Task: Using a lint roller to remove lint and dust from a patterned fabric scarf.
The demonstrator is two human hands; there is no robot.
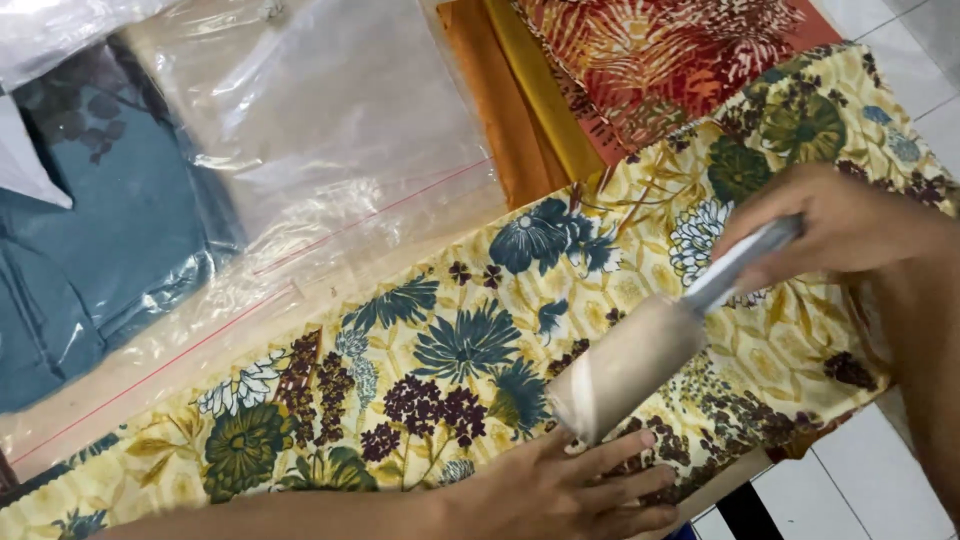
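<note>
Head view, looking down. Nearest: left hand [575, 490] lies flat, fingers spread, palm down on the lower edge of the floral-print fabric [440, 360], pressing it to the surface; its fingertips sit just beside the end of the lint roller [630, 365]. The fabric is yellow with teal, green and dark purple flowers, laid out as a long folded strip running from lower left to upper right. The roller's pale, cream-coloured drum rests on the fabric at a tilt, near the strip's lower edge, with its grey handle rising toward upper right. Right hand [845, 225] is closed around the top of that handle, fingers wrapped about it, forearm coming in from the right edge. Below right, white floor tiles [850, 470] show past the surface's edge. Beyond the strip, touching its upper edge: a clear plastic zip bag [330, 130] with a thin red seal line, lying flat. Left of it, teal-blue cloth [90, 250] inside clear plastic wrap. Farthest, top centre to right: folded orange and mustard cloth [520, 110] beside a red-orange patterned fabric [660, 50], both partly under the floral strip.
</note>
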